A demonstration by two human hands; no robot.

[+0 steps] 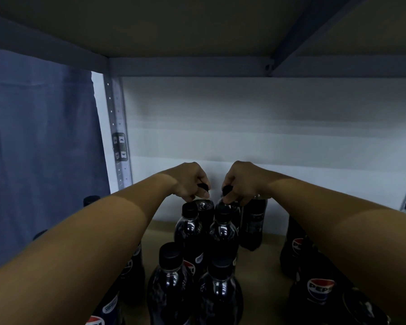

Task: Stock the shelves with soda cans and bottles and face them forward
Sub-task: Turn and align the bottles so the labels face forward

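Several dark Pepsi bottles with black caps stand on the brown shelf board (263, 259). My left hand (192, 181) reaches to the back of the shelf and pinches the black cap of a back-row bottle (206, 213). Beside it, my right hand (240, 181) grips the cap of the neighbouring back-row bottle (230, 207). In front of them stand two bottles (190, 233) (223, 238), and two more (169, 282) (219, 294) nearest me. Another bottle (252, 221) stands back right with its label turned away. Bottles at the right (319, 289) show their logos.
A white back wall (244, 137) closes the shelf. A perforated metal upright (117, 127) stands at the back left beside a blue curtain (40, 148). The upper shelf's underside (174, 26) is close overhead. More bottles (129, 273) stand partly hidden under my left forearm.
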